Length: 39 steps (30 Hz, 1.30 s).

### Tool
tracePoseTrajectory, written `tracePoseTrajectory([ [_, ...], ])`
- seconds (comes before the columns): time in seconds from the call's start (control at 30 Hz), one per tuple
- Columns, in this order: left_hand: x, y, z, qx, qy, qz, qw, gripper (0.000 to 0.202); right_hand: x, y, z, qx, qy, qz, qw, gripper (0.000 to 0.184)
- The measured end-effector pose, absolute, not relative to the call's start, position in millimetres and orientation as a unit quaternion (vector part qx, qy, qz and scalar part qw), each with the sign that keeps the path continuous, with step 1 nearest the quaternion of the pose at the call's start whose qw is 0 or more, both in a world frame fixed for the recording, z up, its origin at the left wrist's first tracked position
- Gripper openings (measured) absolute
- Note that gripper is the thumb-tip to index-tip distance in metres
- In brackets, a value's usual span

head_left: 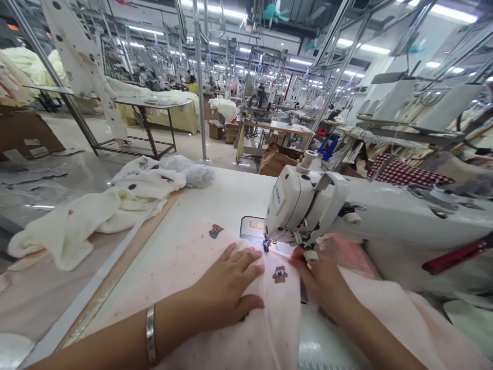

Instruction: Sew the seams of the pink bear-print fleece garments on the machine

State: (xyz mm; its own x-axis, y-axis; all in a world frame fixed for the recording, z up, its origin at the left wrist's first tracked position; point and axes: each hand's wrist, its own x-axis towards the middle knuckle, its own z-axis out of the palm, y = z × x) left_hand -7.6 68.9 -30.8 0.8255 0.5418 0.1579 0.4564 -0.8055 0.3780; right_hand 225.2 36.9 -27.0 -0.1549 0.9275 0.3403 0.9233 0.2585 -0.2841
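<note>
Pink printed fabric (283, 318) is laid beneath the presser foot (265, 246), its fold running roughly twelve to six o'clock. It is pressed by the spread left hand (233, 280), nearer, foot at one; its edge is touched by the curled right hand (321, 275), grip untellable.

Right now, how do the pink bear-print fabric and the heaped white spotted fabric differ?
The pink bear-print fabric lies mostly flat; the heaped white spotted fabric is bunched. The left hand and right hand touch the pink bear-print fabric; neither touches the heaped white spotted fabric. Both are patterned.
</note>
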Motion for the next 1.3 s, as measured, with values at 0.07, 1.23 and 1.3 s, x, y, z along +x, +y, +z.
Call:
tracePoseTrajectory([
  [0.07,-7,68,-30,0.942,0.265,0.128,0.159,0.046,228,33,-23,-0.607,-0.756,-0.035,0.243,0.028],
  [1.23,9,108,-42,0.924,0.318,0.155,0.146,0.071,239,41,-46,-0.542,-0.836,0.008,0.083,0.037],
  [1.3,9,108,-42,0.923,0.316,0.16,0.15,0.074,246,43,-52,-0.542,-0.834,0.015,0.103,0.042],
])
